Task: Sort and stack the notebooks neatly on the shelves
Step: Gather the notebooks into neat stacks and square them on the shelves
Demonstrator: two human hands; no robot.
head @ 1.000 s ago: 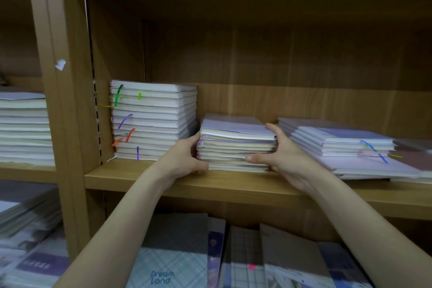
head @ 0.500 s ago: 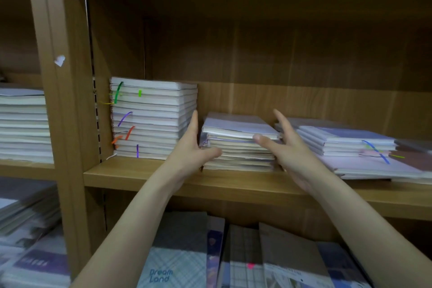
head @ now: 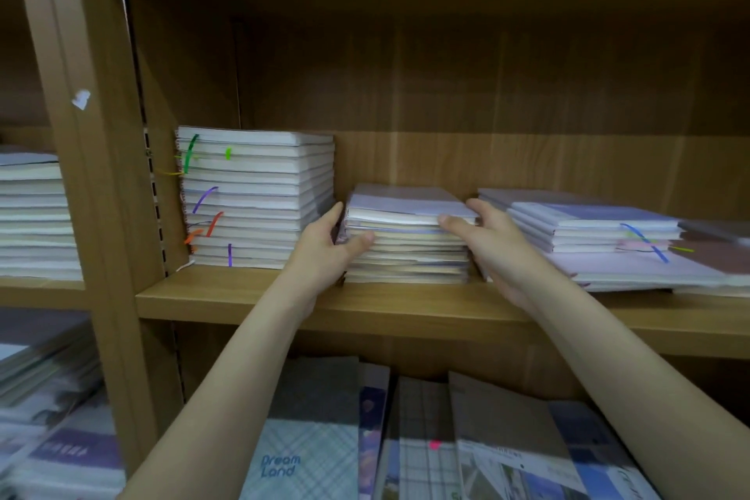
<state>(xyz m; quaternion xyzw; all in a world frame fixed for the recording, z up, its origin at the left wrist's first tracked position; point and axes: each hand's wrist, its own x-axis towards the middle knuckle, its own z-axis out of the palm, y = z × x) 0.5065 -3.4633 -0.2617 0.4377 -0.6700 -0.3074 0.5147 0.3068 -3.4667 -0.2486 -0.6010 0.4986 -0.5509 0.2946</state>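
My left hand and right hand clamp the middle stack of notebooks from either side, thumbs laid across its front edge, fingers reaching back along its flanks; that grip holds the whole pile between my palms on the wooden shelf. The stack sits between the tall stack with coloured ribbons just to its left and the low spread pile just to its right. The risk, as I judge it, is uneven squeeze: press harder on one side and the upper books skate across the lower ones, or the pile shoves into the tall stack and knocks it askew. Pulling forward could tip the top notebooks off the shelf lip onto the display notebooks below. The stack itself looks ragged: pale lilac cover on top, cream page edges beneath, the layers stepped and not flush at the front, the lower left corner bulging slightly outward.
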